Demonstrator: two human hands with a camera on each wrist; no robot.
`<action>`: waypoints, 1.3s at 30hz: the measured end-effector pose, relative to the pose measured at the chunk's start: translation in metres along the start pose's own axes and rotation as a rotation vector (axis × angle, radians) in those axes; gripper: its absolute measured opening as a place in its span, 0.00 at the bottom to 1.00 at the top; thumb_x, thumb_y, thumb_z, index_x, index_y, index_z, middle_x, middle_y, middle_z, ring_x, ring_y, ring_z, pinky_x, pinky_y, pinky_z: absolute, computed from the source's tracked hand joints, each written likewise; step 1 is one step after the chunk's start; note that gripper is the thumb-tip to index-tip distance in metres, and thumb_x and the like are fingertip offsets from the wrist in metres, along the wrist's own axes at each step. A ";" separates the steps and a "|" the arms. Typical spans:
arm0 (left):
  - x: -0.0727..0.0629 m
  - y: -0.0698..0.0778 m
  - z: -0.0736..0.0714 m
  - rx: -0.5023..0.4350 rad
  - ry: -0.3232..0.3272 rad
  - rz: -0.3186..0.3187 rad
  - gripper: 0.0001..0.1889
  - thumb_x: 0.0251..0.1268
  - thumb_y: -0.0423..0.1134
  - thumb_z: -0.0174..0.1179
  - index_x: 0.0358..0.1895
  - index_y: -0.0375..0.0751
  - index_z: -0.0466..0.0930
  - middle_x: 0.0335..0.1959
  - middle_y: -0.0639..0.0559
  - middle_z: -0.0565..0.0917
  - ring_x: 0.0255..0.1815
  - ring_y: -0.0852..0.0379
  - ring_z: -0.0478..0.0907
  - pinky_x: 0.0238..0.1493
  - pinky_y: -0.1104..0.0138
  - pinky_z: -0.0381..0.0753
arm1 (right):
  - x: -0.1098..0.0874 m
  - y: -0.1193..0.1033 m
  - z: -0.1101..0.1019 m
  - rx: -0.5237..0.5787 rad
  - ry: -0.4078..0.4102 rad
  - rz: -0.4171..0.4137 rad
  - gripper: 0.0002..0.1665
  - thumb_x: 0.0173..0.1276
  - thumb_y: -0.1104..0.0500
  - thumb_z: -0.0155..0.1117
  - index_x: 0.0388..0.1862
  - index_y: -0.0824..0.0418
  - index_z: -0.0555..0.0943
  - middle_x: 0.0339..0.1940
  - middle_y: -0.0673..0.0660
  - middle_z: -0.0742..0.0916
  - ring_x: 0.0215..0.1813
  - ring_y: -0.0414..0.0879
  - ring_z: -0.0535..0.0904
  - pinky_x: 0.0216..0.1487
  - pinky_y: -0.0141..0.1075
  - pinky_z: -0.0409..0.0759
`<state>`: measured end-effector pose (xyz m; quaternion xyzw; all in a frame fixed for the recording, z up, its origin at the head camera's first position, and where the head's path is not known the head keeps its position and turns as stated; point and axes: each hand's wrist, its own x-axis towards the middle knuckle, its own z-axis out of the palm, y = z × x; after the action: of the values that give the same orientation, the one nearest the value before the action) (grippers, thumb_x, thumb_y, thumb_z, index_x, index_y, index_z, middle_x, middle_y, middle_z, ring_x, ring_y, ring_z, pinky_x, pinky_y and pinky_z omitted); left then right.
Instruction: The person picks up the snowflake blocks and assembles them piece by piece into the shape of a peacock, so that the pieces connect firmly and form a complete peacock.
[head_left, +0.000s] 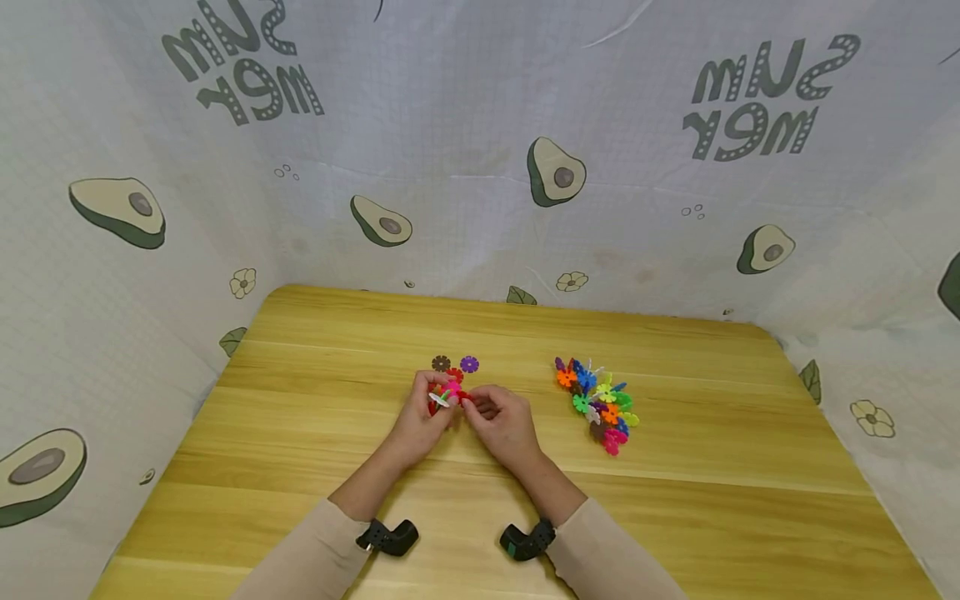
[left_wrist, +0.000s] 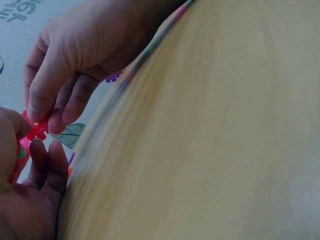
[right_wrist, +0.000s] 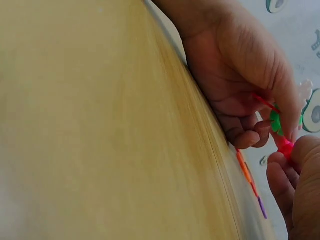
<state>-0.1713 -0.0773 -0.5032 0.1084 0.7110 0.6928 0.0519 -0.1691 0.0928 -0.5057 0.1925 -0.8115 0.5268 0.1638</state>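
A right hand [head_left: 507, 423] pinches a red disc [left_wrist: 37, 131] at its fingertips, just beside the plastic cluster [head_left: 452, 388] gripped in the left hand's [head_left: 420, 427] curled fingers. Lining up the notches, then pushing squarely, should make the firmest join. The red disc looks glossy and notched; the cluster mixes pink, green and white. Beyond the fingertips lie a brown disc [head_left: 437, 364] and a purple disc [head_left: 465, 365].

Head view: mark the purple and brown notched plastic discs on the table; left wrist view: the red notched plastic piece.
Purple notched plastic disc [head_left: 469, 364], head view, middle of its face.
Brown notched plastic disc [head_left: 441, 363], head view, middle of its face.
Red notched plastic piece [left_wrist: 37, 131], left wrist view, visible middle.
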 end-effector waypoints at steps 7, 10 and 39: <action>-0.001 0.002 0.001 0.052 -0.007 0.006 0.17 0.76 0.27 0.53 0.62 0.37 0.61 0.55 0.36 0.76 0.42 0.54 0.78 0.39 0.74 0.81 | -0.001 -0.004 0.000 -0.030 0.015 -0.024 0.05 0.65 0.67 0.73 0.38 0.65 0.86 0.31 0.60 0.90 0.30 0.47 0.88 0.32 0.30 0.87; -0.001 0.002 0.002 0.025 -0.003 -0.003 0.18 0.76 0.27 0.53 0.63 0.38 0.60 0.56 0.35 0.75 0.43 0.53 0.79 0.39 0.73 0.83 | -0.001 -0.004 0.000 -0.023 0.021 -0.033 0.04 0.65 0.67 0.73 0.39 0.65 0.86 0.32 0.60 0.90 0.31 0.49 0.88 0.33 0.31 0.88; 0.000 0.001 -0.005 -0.087 -0.010 0.014 0.27 0.77 0.36 0.55 0.72 0.33 0.58 0.66 0.34 0.69 0.53 0.56 0.77 0.50 0.74 0.83 | 0.000 0.006 -0.001 -0.010 0.084 -0.124 0.08 0.61 0.72 0.74 0.39 0.64 0.86 0.36 0.60 0.90 0.36 0.53 0.89 0.36 0.40 0.90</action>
<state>-0.1724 -0.0825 -0.5022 0.1144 0.6794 0.7227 0.0555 -0.1720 0.0960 -0.5099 0.2193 -0.7930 0.5193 0.2311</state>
